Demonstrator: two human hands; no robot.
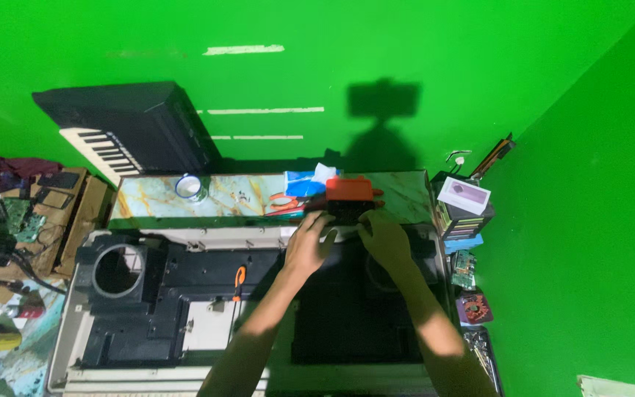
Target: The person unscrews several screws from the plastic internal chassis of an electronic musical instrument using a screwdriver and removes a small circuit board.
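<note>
Green walls back a marbled desk (163, 200) behind an opened casing (185, 294). Left hand (310, 239) and right hand (382, 237) meet at its far edge, fingers curled around a small black part (345, 214), steadying it from both sides below an orange tool (350, 188).

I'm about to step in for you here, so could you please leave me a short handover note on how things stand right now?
Left hand: resting at the far edge of the opened keyboard casing, fingers curled on a small dark part; whether it grips is unclear.
Right hand: beside it on the same spot, grip likewise unclear.
Things: an orange-topped box sits just beyond the hands on the marbled shelf, with red-handled pliers and a small white cup. An orange-handled screwdriver lies inside the casing.
Done: casing is open, black inner frame exposed.
Left: the part under the hands is not yet lifted clear.
</note>
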